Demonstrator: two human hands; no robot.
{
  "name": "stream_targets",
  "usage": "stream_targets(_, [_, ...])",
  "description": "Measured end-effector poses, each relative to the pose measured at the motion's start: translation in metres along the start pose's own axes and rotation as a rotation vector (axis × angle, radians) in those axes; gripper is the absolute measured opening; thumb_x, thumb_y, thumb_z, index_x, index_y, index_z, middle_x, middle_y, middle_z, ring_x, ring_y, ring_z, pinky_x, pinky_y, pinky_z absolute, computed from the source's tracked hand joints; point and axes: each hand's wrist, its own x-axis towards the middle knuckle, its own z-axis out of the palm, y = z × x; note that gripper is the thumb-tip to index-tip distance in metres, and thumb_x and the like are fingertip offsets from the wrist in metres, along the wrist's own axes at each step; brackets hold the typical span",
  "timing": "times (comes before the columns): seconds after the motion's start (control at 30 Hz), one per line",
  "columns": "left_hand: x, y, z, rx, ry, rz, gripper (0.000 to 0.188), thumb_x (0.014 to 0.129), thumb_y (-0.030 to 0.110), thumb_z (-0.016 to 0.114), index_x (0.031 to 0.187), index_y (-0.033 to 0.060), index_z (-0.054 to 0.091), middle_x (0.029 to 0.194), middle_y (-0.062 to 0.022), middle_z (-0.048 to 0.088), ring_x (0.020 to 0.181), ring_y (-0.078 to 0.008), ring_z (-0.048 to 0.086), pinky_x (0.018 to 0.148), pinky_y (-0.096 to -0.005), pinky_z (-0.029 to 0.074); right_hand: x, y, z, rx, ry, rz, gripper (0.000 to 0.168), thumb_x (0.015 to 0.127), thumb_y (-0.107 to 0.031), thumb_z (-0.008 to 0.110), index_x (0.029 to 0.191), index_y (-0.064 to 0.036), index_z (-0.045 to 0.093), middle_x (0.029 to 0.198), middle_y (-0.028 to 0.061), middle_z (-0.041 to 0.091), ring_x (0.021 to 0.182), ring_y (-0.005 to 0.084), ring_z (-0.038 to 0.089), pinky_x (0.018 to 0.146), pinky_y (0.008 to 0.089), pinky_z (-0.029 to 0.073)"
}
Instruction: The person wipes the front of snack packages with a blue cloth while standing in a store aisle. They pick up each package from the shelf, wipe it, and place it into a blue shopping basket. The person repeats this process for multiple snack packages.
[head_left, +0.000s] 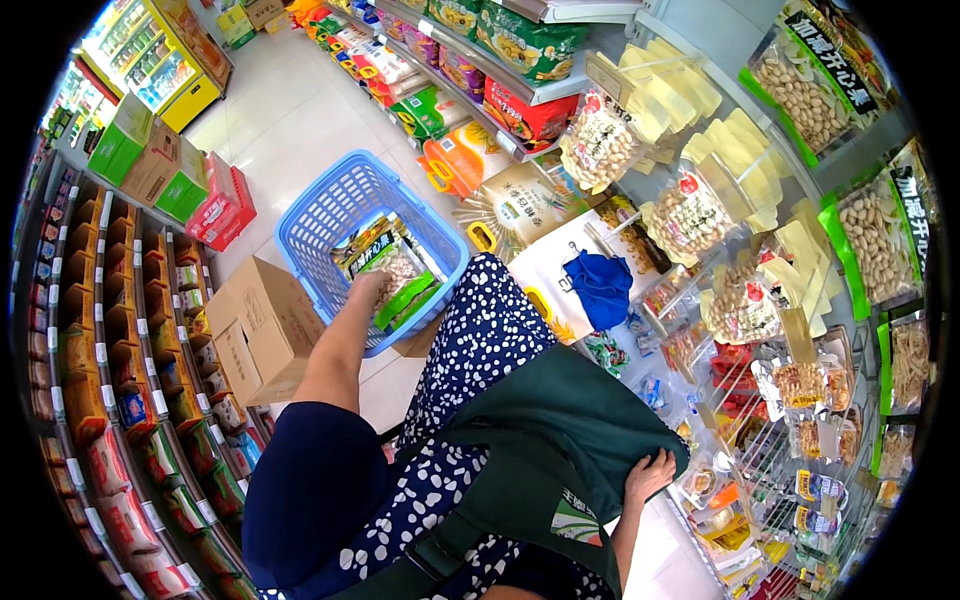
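Note:
My left hand (370, 288) reaches into a blue plastic shopping basket (300, 196) and touches a bag of pistachios (409, 274) with a green lower edge; its fingers are partly hidden, so I cannot tell whether they grip it. More nut bags lie beneath it in the basket. To the lower right, my right hand (651, 474) rests on the edge of the dark green apron (570, 412) over my knee, fingers spread and bent. A crumpled blue cloth (600, 289) lies on a white bag beside the rack of hanging nut packs (690, 214).
A cardboard box (262, 330) stands left of the basket. Shelves of packaged goods (142, 360) line the left side. Stacked cartons (150, 161) and a yellow drinks cooler (176, 75) stand at the upper left. Rice bags (525, 206) lie along the right shelf, below hanging snacks.

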Motion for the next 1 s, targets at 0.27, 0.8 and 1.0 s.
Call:
stream_targets(0.27, [0.044,-0.016,-0.022,-0.526,0.32,-0.097,0.042,0.056,0.012,0.08,0.087,-0.0111,0.063,0.088,-0.0201,0.065,0.079,-0.0295,0.064,0.072,-0.0376,0.05,-0.006,0.005,-0.008,0.009,0.009,-0.029,0.039,0.075,-0.01,0.059,0.111,0.003,0.054,0.121,0.0198,0.048,0.112,0.0357,0.043,0.092,0.0458,0.033])
stream_targets(0.8, [-0.332,0.17,-0.093,-0.898,-0.653,0.908,0.031,0.065,-0.004,0.074,0.094,-0.0025,0.064,0.088,-0.01,0.068,0.075,-0.0157,0.065,0.066,-0.0292,0.054,0.096,-0.244,-0.215,1.534,-0.494,-0.508,0.086,0.076,-0.026,0.071,0.142,-0.005,0.019,0.131,0.0201,0.042,0.116,0.0298,0.048,0.094,0.0397,0.04])
stream_targets(1.0, [-0.386,0.219,-0.026,-0.775,-1.068,0.964,0.029,0.076,0.005,0.07,0.103,-0.0008,0.06,0.093,-0.0051,0.066,0.079,-0.0119,0.062,0.071,-0.0265,0.051,0.114,-0.27,-0.279,1.535,0.006,-0.439,0.019,0.088,-0.018,0.061,0.089,0.0,0.059,0.081,-0.0013,0.06,0.072,0.0055,0.05,0.065,0.0217,0.041])
